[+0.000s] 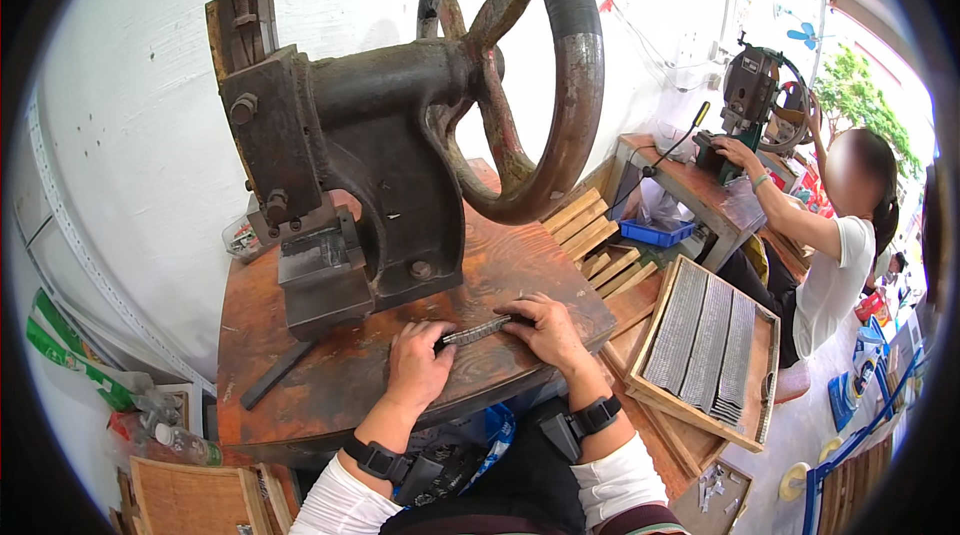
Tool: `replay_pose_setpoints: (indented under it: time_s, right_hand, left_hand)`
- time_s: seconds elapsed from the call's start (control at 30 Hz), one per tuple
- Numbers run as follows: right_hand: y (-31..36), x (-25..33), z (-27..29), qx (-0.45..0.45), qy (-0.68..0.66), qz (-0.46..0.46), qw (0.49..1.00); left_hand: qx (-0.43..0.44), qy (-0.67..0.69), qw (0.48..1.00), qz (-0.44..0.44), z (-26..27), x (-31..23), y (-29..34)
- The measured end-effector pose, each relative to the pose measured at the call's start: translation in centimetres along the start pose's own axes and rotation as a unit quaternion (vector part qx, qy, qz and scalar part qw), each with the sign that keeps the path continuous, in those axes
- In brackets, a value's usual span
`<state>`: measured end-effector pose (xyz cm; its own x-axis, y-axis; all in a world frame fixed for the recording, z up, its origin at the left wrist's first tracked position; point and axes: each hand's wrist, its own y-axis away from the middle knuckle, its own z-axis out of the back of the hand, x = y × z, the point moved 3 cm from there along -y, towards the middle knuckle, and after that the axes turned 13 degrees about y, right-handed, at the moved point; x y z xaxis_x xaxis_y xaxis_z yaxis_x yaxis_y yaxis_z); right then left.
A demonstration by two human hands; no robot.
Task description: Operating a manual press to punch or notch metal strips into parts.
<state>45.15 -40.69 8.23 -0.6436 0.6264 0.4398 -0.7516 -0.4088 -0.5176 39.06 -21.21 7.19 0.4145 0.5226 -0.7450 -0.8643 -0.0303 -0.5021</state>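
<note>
A slightly curved strip of small grey metal pieces (477,332), packed side by side, spans the gap between my two hands just above the front of a worn wooden bench (530,270). My left hand (418,363) is closed on its left end, and the fingers of my right hand (550,332) pinch the right end. I cannot tell whether the pieces are joined. Behind my hands stands a heavy dark hand press (395,165) with a large spoked wheel (578,85). On the bench left of my left hand lies a flat dark metal bar (276,375).
At right, a wooden tray (690,419) holds long rows of grey metal pieces (698,340). Beyond it a co-worker (845,245) sits at a second press (752,85). Wooden strips (578,225) lie near a blue basket (655,235). Plastic bottles (188,443) stand at lower left.
</note>
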Motion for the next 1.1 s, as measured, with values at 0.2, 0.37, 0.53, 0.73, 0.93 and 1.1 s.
replay_pose_setpoints:
  time_s: [0.2,0.37,0.53,0.73,0.93,1.1]
  right_hand:
    - [-0.2,0.1,0.1,0.020,0.000,-0.010,1.000]
    - [-0.2,0.1,-0.3,0.005,0.002,-0.009,1.000]
    - [-0.5,0.4,-0.6,0.006,0.006,0.002,1.000]
    - [1.0,-1.9,0.8,-0.001,0.064,-0.034,0.997]
    - [-0.3,0.1,-2.6,0.002,0.041,-0.030,0.999]
    - [0.5,-0.8,-1.2,0.006,0.000,-0.007,1.000]
  left_hand:
    - [-0.021,-0.018,0.999,-0.015,0.1,-0.3,0.0]
    - [-0.016,-0.027,0.999,-0.010,0.1,0.0,0.2]
    - [-0.013,-0.048,0.999,-0.007,0.5,0.3,0.2]
    - [-0.002,-0.043,0.998,-0.037,-2.0,0.2,-0.5]
    - [0.006,-0.081,0.996,0.038,1.3,2.9,0.5]
    - [0.075,-0.130,0.988,-0.048,-1.8,0.1,-0.2]
